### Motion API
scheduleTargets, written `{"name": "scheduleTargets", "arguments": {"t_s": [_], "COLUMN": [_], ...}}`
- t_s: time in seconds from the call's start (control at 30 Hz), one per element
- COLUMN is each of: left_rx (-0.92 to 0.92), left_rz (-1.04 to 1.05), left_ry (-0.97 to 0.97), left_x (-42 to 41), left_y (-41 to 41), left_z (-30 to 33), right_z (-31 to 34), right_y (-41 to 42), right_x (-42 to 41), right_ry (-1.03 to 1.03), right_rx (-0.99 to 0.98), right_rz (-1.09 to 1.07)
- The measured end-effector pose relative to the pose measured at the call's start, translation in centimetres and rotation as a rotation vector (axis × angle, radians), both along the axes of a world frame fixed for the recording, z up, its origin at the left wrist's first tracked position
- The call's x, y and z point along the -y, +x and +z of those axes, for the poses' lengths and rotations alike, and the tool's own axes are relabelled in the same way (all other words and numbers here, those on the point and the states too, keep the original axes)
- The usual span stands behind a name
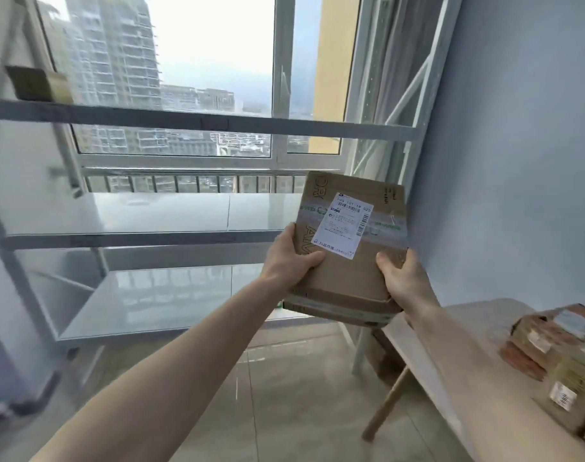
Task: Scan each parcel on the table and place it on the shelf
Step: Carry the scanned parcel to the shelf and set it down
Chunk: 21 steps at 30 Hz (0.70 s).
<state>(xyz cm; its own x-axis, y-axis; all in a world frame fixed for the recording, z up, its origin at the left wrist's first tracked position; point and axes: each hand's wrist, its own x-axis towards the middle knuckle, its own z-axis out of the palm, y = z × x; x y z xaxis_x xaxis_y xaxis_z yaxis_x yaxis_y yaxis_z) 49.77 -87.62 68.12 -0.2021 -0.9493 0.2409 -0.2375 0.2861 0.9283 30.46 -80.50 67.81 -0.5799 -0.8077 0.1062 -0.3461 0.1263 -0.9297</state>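
I hold a flat brown cardboard parcel (348, 268) in the air with both hands, its white shipping label facing me. My left hand (289, 261) grips its left edge, thumb on top. My right hand (404, 281) grips the right lower corner, thumb on top. The parcel hangs to the right of the white metal shelf (144, 215), in front of the right end of its middle boards. More parcels (558, 358) lie on the pale table (478, 371) at the lower right.
The shelf has several boards; a small box (39, 83) sits on the upper one at the left. A window with a railing is behind it. A blue wall stands on the right. Tiled floor lies between shelf and table.
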Motion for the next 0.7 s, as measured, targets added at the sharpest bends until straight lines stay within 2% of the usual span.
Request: {"name": "scheduleTargets", "arguments": {"t_s": [0.27, 0.7], "left_rx": [-0.094, -0.287], "left_rz": [0.101, 0.234], "left_ry": [-0.051, -0.161], "left_x": [6.5, 16.3], "left_y": [10.6, 20.8], "left_z": [3.9, 12.3], "right_z": [4.5, 14.2], "right_y": [9.4, 19.1], "right_x": [9.4, 23.3], "right_ry": [-0.144, -0.35], "right_rx": [0.007, -0.054], "right_rz": [0.188, 0.378]}}
